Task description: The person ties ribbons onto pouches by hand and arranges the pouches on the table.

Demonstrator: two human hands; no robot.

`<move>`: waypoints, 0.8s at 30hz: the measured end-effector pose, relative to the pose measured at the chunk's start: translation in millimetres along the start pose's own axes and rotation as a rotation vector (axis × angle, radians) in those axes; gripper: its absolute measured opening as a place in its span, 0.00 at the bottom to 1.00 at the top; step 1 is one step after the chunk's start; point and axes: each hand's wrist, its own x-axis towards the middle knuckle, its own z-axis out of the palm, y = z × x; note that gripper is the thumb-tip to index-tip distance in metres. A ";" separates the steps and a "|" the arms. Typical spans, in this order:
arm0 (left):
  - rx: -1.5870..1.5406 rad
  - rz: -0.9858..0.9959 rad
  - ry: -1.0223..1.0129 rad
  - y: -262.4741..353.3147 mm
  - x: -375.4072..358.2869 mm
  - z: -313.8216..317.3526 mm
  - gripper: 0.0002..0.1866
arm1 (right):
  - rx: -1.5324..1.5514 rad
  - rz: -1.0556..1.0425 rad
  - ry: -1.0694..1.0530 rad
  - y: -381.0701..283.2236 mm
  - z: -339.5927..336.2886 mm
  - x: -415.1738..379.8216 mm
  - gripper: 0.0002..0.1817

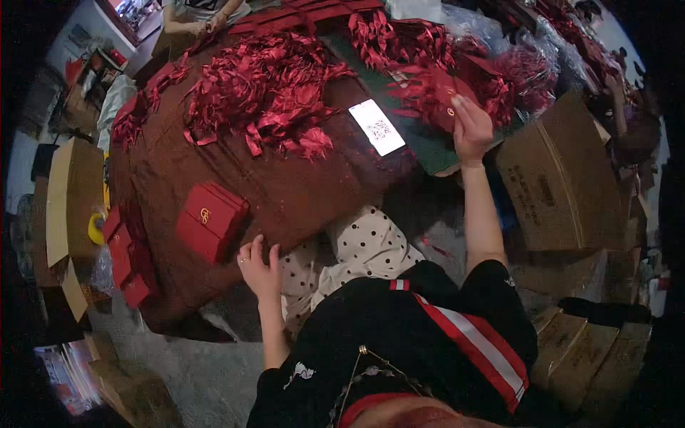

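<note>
Here, right hand (472,128) raised over far right edge of dark brown tabletop (300,189), fingers closed on a small flat red gift box with gold emblem (448,96), amid heap of glossy red ribbon bows (421,50). Left hand (259,267) at near edge of tabletop, fingers loosely spread, empty, just beside stack of red rectangular boxes with gold logo (208,220). Lit white phone screen (377,127) mid-tabletop, between the two bow piles. Brown cardboard carton (556,178) right of tabletop.
</note>
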 end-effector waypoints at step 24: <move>0.270 0.049 0.169 -52.2 58.3 -14.8 0.25 | 0.636 -0.517 -0.637 -208.9 135.8 -1.1 0.24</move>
